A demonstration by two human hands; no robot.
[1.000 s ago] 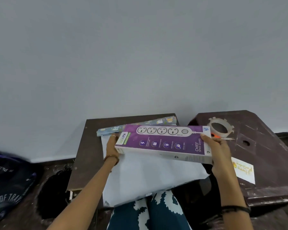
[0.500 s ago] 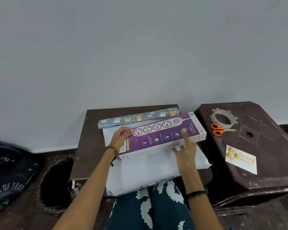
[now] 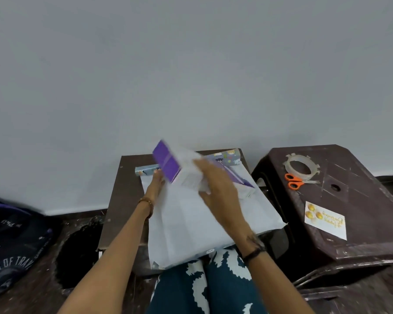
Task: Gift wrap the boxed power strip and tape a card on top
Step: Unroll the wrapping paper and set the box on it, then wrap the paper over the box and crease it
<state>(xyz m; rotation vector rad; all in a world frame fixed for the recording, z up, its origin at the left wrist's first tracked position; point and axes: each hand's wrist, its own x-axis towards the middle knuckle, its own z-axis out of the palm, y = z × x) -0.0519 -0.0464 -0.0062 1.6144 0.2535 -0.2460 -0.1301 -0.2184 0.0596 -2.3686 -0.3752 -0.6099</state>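
Observation:
The purple and white power strip box [image 3: 168,165] is blurred and tilted, one end raised to the left, above the white back of the wrapping paper [image 3: 197,223]. That sheet lies spread on a small brown table [image 3: 120,191]. My left hand [image 3: 156,183] supports the box's raised end from below. My right hand [image 3: 218,189] grips the box's middle from the near side and hides part of it. The paper's patterned rolled end [image 3: 228,155] shows behind the box. The greeting card [image 3: 326,219] lies on the brown stool [image 3: 361,200] at right.
A ring of clear tape [image 3: 301,167] and orange-handled scissors [image 3: 295,181] lie on the stool behind the card. A dark backpack [image 3: 9,245] sits on the floor at left. My patterned trouser legs [image 3: 204,286] are below the paper's near edge. A grey wall stands close behind.
The box lay flat on the paper with its purple printed face up; now it is lifted and turned, its white underside showing. My right hand moved from its front face to grip its middle.

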